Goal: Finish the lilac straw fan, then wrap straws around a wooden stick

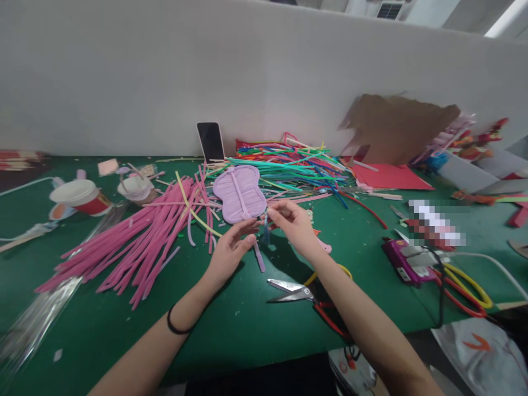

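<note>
My right hand (292,224) pinches a short, pale blue strip (266,231) that hangs from its fingertips. My left hand (231,245) has curled fingers that meet the right fingertips. Anything in its grip is too small to make out. Just beyond both hands lies a lilac, wing-shaped piece (249,193) with a strip along its middle, apparently made of fuzzy craft stems. A short lilac stem (259,257) rests on the table below the fingers. Nearer to me are scissors (291,291) with spread blades and red and yellow handles, partly covered by my right forearm.
Pink craft stems (136,236) spread to the left, near a lidded paper cup (80,195). Multicoloured stems (284,168) pile up at the back beside a propped phone (210,141). Rightward lie red paper (391,177), torn cardboard (398,129) and a purple power strip (398,259) with cables.
</note>
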### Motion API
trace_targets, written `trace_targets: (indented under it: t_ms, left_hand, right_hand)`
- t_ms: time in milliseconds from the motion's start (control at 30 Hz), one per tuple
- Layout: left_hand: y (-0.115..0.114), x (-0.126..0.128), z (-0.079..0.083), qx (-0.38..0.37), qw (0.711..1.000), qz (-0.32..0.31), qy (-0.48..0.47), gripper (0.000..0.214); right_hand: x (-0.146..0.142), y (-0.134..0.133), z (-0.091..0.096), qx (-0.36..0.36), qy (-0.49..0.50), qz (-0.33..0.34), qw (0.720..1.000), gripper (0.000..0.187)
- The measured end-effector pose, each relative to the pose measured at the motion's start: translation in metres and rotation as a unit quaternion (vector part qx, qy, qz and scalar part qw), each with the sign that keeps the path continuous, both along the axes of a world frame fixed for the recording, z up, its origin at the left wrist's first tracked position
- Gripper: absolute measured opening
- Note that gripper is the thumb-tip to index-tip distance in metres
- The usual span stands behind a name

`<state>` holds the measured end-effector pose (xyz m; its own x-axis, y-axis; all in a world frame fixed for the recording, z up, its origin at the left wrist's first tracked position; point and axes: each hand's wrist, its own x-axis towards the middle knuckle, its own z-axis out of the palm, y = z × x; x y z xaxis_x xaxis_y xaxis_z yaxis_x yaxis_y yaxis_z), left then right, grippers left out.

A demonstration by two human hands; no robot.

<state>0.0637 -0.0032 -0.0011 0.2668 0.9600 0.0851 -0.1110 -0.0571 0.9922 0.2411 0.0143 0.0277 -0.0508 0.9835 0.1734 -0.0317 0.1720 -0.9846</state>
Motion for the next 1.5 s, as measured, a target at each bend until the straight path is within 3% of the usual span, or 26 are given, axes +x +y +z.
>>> trace_targets:
  t_ms: [133, 433, 567, 700, 767, 833, 867, 933, 967, 1067, 1300, 1500]
  left_hand:
    - [-0.002, 0.001, -0.004, -0.032, 0.999, -0.013, 0.036, 0.036]
    - [-0.003, -0.002, 0.002, -0.054, 0.998, -0.015, 0.012, 0.027]
    - [-0.002, -0.001, 0.003, -0.078, 0.997, -0.019, -0.013, 0.037]
    - [-0.005, 0.002, -0.002, -0.080, 0.995, -0.052, 0.027, 0.026]
    - [-0.006, 0.003, -0.004, -0.074, 0.996, -0.052, 0.025, 0.025]
    - [-0.006, 0.004, -0.006, -0.072, 0.996, -0.046, 0.014, 0.024]
    - [-0.006, 0.004, -0.007, -0.072, 0.996, -0.044, 0.009, 0.024]
    - [-0.006, 0.003, -0.007, -0.072, 0.997, -0.040, 0.005, 0.024]
    - [-0.005, 0.003, -0.008, -0.071, 0.997, -0.039, 0.005, 0.023]
    - [-0.003, 0.001, -0.009, -0.069, 0.997, -0.035, 0.007, 0.021]
    - [-0.001, -0.002, -0.011, -0.077, 0.996, -0.043, -0.002, 0.019]
    - [0.000, -0.003, -0.011, -0.083, 0.995, -0.047, 0.007, 0.019]
  right_hand:
    - [-0.010, -0.005, -0.001, 0.000, -0.024, 0.055, 0.998, 0.028]
    - [-0.001, 0.001, 0.001, 0.069, -0.109, 0.037, 0.991, 0.017]
    - [0.004, -0.001, 0.007, 0.067, -0.227, 0.083, 0.968, 0.013]
    - [0.024, 0.007, 0.017, 0.068, -0.280, 0.151, 0.945, 0.016]
    - [0.046, 0.021, 0.021, 0.073, -0.292, 0.109, 0.947, 0.016]
    - [0.076, 0.041, 0.025, 0.060, -0.369, 0.026, 0.927, 0.018]
    - [0.092, 0.052, 0.025, 0.030, -0.432, -0.021, 0.901, 0.020]
    - [0.122, 0.074, 0.023, -0.042, -0.588, -0.095, 0.802, 0.021]
    - [0.135, 0.084, 0.021, -0.061, -0.612, -0.114, 0.780, 0.022]
    - [0.159, 0.106, 0.010, -0.092, -0.642, -0.137, 0.749, 0.026]
    - [0.175, 0.128, -0.005, -0.135, -0.663, -0.189, 0.712, 0.032]
    - [0.176, 0.133, -0.010, -0.132, -0.639, -0.200, 0.731, 0.030]
